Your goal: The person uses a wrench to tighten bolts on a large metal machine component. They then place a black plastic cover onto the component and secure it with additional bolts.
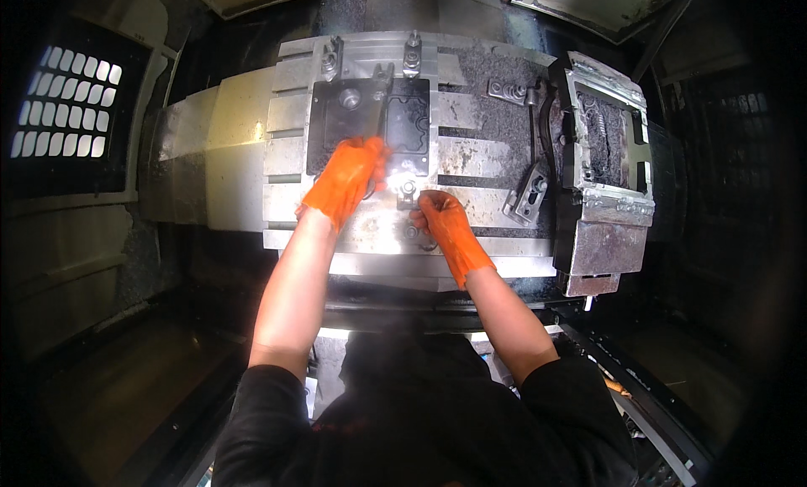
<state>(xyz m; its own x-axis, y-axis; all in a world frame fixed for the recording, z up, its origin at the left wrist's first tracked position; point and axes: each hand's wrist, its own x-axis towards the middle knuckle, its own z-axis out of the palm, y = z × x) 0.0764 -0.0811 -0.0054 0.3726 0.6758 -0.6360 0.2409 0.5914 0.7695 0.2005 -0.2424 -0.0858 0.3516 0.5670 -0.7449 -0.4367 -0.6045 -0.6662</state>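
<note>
My left hand (345, 178), in an orange rubber glove, is closed around an open-ended wrench (381, 96). The wrench's forked end points away from me, over a dark rectangular metal plate (332, 130) with a round hole and machined recesses. At the plate's near edge sits a small strap clamp (408, 198) with a nut on it. My right hand (445, 222), gloved the same way, has its fingers curled against the right side of that clamp. Two more bolted clamps (412, 57) press on the plate's far edge. Some fingers of the left hand are blurred.
The plate lies on a slotted machine table (475, 157) strewn with metal chips. To the right are a loose clamp (530, 197), another clamp (508, 90) and a dark hose (548, 121). A block-shaped vise-like fixture (609, 210) stands at the table's right end.
</note>
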